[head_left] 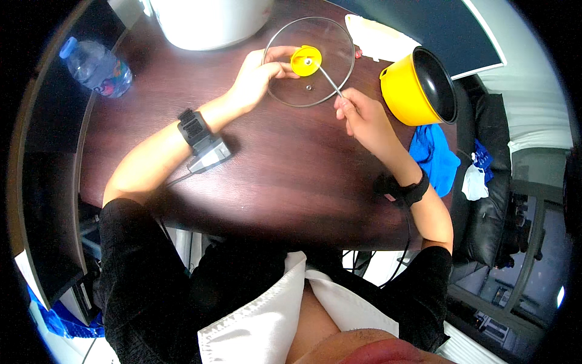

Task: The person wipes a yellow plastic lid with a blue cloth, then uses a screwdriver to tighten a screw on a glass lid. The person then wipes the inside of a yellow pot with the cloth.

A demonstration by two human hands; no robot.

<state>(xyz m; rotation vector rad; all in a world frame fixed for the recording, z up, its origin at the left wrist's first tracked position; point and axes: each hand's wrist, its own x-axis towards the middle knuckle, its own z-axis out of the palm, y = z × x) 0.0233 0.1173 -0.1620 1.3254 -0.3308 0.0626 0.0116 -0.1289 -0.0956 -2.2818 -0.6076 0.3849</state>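
A round glass lid point(332, 42) with a thin metal rim is held up over the far part of the table. At its middle is a yellow lid knob point(298, 71) with a small metal screw point(308, 62) in its centre. My left hand point(260, 74) grips the knob between thumb and fingers. My right hand point(362, 116) is closed round a thin metal screwdriver point(330, 80), whose handle is hidden in the fingers. Its shaft slants up-left across the lid, with the end close to the screw; I cannot tell whether they touch.
A yellow pot point(403, 91) with a black inside lies tipped at the right, beside a blue cloth point(434, 159). A white pot or cooker body point(209, 24) stands at the far side. A water bottle point(97, 68) is at the far left, a pale yellow cloth point(381, 37) beyond the lid.
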